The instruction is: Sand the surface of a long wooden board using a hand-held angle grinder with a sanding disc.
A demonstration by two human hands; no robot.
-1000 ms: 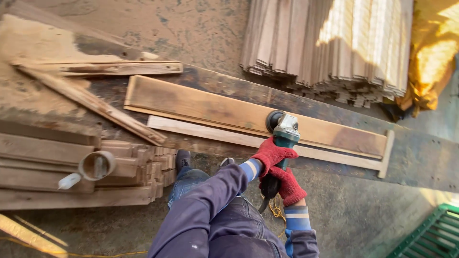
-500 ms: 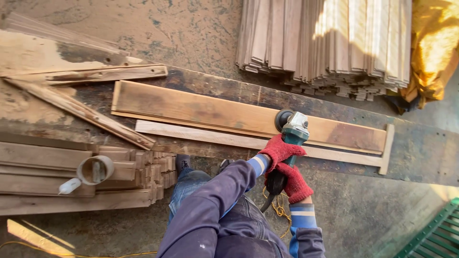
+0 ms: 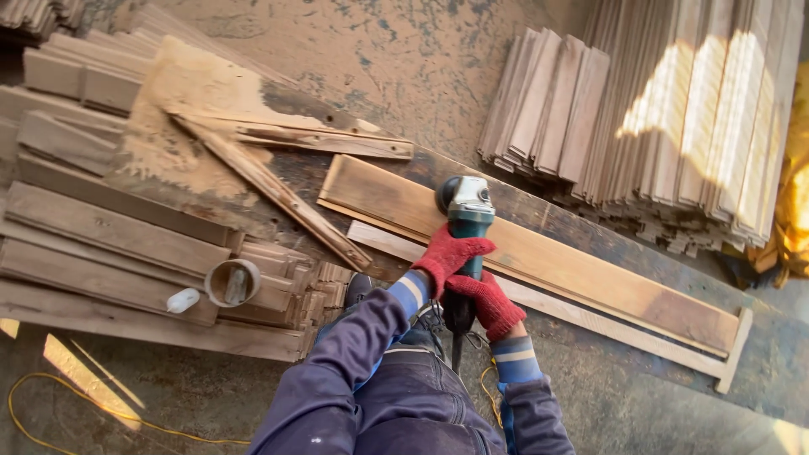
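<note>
Atop the long plank (image 3: 539, 253), an angle grinder (image 3: 466, 221), both red-gloved hands, left (image 3: 447, 255) and right (image 3: 482, 302), clamped around its body.

Your dark workbench (image 3: 590, 232) carries the long board (image 3: 548, 257), a thin strip (image 3: 590, 316) just nearer you, splintered offcuts (image 3: 278, 194) left of the board.

Green angle grinder (image 3: 466, 221) on long plank (image 3: 539, 253)

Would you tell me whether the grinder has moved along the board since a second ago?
Yes. The grinder now sits nearer the left end of the board.
</note>
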